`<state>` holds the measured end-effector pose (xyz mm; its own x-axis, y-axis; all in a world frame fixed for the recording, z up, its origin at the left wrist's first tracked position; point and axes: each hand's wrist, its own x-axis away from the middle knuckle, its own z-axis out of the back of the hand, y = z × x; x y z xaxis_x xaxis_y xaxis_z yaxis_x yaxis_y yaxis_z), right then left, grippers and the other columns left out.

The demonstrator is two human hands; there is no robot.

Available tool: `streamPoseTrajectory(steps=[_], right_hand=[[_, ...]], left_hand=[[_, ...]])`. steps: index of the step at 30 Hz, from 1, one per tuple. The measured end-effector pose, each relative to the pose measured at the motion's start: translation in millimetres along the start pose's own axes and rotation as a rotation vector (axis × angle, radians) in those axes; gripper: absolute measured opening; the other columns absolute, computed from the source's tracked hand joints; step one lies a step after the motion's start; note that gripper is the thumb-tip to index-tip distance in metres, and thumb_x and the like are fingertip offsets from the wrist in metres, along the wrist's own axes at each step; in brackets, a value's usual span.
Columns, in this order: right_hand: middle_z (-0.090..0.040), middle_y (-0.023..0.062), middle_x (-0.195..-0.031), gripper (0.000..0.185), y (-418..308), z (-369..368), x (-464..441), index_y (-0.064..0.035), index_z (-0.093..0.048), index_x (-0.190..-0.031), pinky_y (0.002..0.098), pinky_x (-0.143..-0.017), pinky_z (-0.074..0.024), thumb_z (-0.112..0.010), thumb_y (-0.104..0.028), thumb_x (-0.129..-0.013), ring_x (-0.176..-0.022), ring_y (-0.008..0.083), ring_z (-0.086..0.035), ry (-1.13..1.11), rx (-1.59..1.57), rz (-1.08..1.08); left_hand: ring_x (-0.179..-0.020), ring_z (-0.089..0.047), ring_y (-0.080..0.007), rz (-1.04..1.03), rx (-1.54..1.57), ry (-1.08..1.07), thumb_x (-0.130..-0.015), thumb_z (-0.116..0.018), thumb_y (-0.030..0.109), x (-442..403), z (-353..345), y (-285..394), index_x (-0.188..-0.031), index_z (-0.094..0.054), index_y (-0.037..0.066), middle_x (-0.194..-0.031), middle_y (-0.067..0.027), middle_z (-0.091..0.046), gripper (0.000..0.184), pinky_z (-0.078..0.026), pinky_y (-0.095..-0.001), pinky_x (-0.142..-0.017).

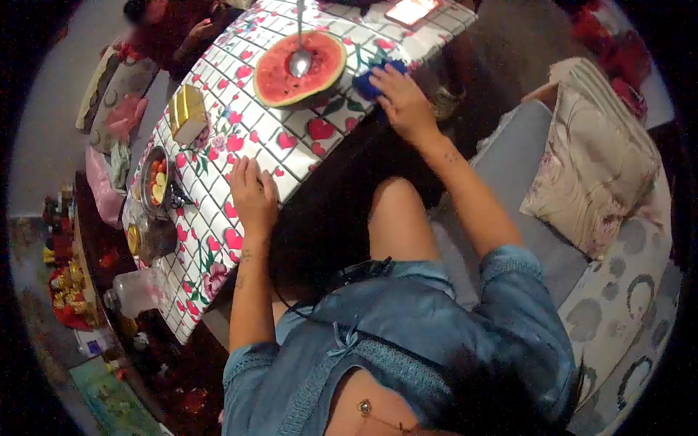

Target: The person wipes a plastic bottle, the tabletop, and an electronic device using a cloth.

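My left hand (253, 190) lies palm down on the patterned tablecloth (280, 163) near its edge, fingers apart, nothing in it. At the right edge of the cloth, my right hand (402, 98) rests over a dark blue cloth-like item (371, 81), its fingers spread on top; part of the item is hidden beneath them. Between and beyond the hands sits a cut half watermelon (323, 62), red side up, with a metal spoon (299, 64) standing in its flesh.
A gold and white box (187, 115), a metal bowl of fruit (155, 178) and a clear plastic container (142, 291) are at the left. A lit phone (412, 11) lies at the far edge. Another person's hand (198, 30) shows at upper left. A cushion (582, 156) rests on the sofa at right.
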<state>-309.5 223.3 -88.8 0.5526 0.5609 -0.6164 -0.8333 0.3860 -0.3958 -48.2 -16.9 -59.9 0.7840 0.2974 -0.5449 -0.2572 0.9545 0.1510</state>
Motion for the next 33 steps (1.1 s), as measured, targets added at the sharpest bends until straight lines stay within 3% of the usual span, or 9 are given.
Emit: streamPoseTrajectory(steps=[5, 8, 11, 13, 17, 21, 25, 27, 33], right_hand=[[-0.046, 0.0139, -0.142, 0.037, 49, -23, -24, -0.0014, -0.057, -0.125, 0.0421, -0.112, -0.0311, -0.055, -0.012, -0.090, -0.136, 0.0370, -0.035, 0.397, -0.041, -0.250], [-0.050, 0.0097, -0.140, 0.037, 55, -43, -27, -0.0065, -0.055, -0.129, 0.0410, -0.110, -0.0332, -0.054, -0.015, -0.093, -0.136, 0.0342, -0.036, 0.504, 0.082, -0.280], [-0.052, 0.0170, -0.136, 0.029, 25, -41, -16, -0.0151, -0.062, -0.122, 0.0489, -0.108, -0.0342, -0.056, -0.021, -0.094, -0.132, 0.0315, -0.043, 0.542, -0.076, -0.342], [-0.045, 0.0139, -0.143, 0.037, -9, -40, 8, -0.0018, -0.057, -0.126, 0.0417, -0.112, -0.0315, -0.056, -0.011, -0.089, -0.136, 0.0381, -0.035, 0.455, -0.151, -0.271], [-0.054, 0.0124, -0.135, 0.035, -47, -36, 49, -0.0084, -0.058, -0.127, 0.0383, -0.104, -0.0409, -0.056, -0.010, -0.092, -0.129, 0.0352, -0.046, 0.431, -0.230, -0.300], [-0.063, 0.0181, -0.119, 0.037, -9, -41, 96, -0.0069, -0.061, -0.122, 0.0400, -0.095, -0.0464, -0.058, -0.027, -0.091, -0.113, 0.0374, -0.058, -0.144, -0.465, -1.162], [-0.062, 0.0189, -0.119, 0.043, 23, -88, 96, -0.0073, -0.062, -0.121, 0.0429, -0.095, -0.0465, -0.059, -0.036, -0.090, -0.114, 0.0372, -0.057, -0.146, -0.350, -1.094], [-0.059, 0.0241, -0.124, 0.055, 30, -105, 65, -0.0054, -0.058, -0.124, 0.0442, -0.097, -0.0454, -0.060, -0.045, -0.086, -0.116, 0.0395, -0.055, -0.357, -0.322, -0.943], [-0.055, 0.0286, -0.125, 0.062, 24, -139, 16, 0.0016, -0.050, -0.126, 0.0479, -0.096, -0.0455, -0.058, -0.044, -0.085, -0.117, 0.0422, -0.055, -0.409, -0.157, -0.909]], left_hand=[[-0.114, -0.051, -0.0397, -0.072, -0.047, 0.009, -0.090, -0.055, 0.011, -3, 1, -1, -0.116, -0.056, -0.006, -0.120, -0.0242, -0.056, 0.031, -0.041, -0.0455, -0.100], [-0.119, -0.049, -0.0416, -0.023, -0.051, -0.025, -0.087, -0.055, 0.010, -2, -1, -1, -0.113, -0.057, -0.006, -0.121, -0.0264, -0.056, 0.031, -0.038, -0.0479, -0.103], [-0.120, -0.049, -0.0406, -0.028, -0.049, -0.017, -0.087, -0.055, 0.010, -2, -4, -3, -0.113, -0.058, -0.007, -0.122, -0.0261, -0.056, 0.031, -0.037, -0.0475, -0.104], [-0.120, -0.049, -0.0401, -0.041, -0.066, -0.019, -0.088, -0.054, 0.010, -1, -3, -2, -0.113, -0.058, -0.006, -0.121, -0.0258, -0.056, 0.031, -0.037, -0.0470, -0.104], [-0.120, -0.049, -0.0395, -0.043, -0.077, -0.029, -0.088, -0.052, 0.010, -1, -3, 1, -0.114, -0.057, -0.007, -0.121, -0.0251, -0.057, 0.031, -0.037, -0.0467, -0.104], [-0.119, -0.050, -0.0393, -0.065, -0.091, -0.029, -0.088, -0.052, 0.010, 0, -2, 0, -0.114, -0.057, -0.007, -0.121, -0.0253, -0.057, 0.032, -0.036, -0.0473, -0.104], [-0.118, -0.050, -0.0398, -0.058, -0.091, -0.041, -0.088, -0.052, 0.009, 2, -5, -5, -0.113, -0.058, -0.008, -0.120, -0.0254, -0.057, 0.031, -0.036, -0.0477, -0.104], [-0.118, -0.051, -0.0401, -0.102, -0.132, -0.022, -0.088, -0.052, 0.009, 2, -9, -11, -0.113, -0.058, -0.007, -0.120, -0.0248, -0.058, 0.030, -0.036, -0.0478, -0.104], [-0.118, -0.050, -0.0402, -0.012, -0.075, -0.030, -0.086, -0.053, 0.008, 0, -5, -2, -0.114, -0.057, -0.006, -0.120, -0.0242, -0.057, 0.032, -0.035, -0.0484, -0.106]])
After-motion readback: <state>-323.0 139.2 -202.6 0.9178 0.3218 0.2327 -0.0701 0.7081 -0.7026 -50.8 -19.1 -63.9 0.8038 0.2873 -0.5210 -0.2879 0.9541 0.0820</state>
